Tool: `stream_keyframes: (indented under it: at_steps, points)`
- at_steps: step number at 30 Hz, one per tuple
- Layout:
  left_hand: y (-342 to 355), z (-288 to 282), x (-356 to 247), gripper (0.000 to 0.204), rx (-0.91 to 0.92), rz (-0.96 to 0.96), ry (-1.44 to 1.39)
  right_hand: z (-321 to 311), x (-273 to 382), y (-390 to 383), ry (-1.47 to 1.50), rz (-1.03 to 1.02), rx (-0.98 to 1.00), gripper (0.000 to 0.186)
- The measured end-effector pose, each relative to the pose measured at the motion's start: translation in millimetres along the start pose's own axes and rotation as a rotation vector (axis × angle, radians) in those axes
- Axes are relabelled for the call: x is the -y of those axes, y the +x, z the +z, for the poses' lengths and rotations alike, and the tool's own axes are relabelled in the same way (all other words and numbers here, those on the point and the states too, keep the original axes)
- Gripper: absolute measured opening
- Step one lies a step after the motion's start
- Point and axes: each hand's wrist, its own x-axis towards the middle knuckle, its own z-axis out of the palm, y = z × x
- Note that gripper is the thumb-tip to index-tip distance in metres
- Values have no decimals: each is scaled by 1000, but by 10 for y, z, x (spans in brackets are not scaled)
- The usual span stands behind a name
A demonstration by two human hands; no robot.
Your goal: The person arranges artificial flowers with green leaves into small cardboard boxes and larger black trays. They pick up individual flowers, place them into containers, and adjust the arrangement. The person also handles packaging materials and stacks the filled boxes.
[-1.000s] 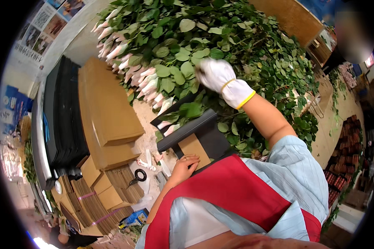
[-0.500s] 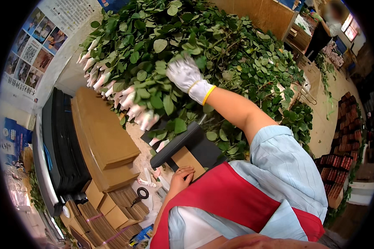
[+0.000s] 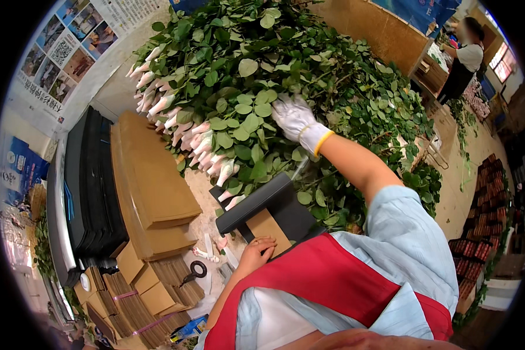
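Observation:
My bare left hand rests on a brown cardboard strip, its fingers lying over the strip's near end. The strip sits on a dark panel beside a raised dark bar. My right hand, in a white glove with a yellow cuff edge, reaches over a big heap of leafy stems. Its fingers look stretched out among the leaves, with the tips partly covered and slightly blurred. White-sleeved flower heads line the heap's left edge, and a few lie beside the dark bar.
Stacked brown cardboard sheets and black sheets stand at the left. Black-handled scissors lie near folded cardboard bundles. Another person works at the far right. Reddish bundles line the right floor.
My gloved right hand has moved right and slightly nearer across the leaves. The flower heads near the dark bar, blurred before, now lie still. My left hand stays on the cardboard strip. The view has shifted.

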Motion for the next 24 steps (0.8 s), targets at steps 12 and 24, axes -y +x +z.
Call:
stream_keyframes:
  at_steps: [12,24]
  points:
    - [21,-40,-46,19,16,18,5,-318,-155,735,54,107,-551,15]
    - [2,-38,-20,19,12,64,39,-408,86,478,-2,141,118,14]
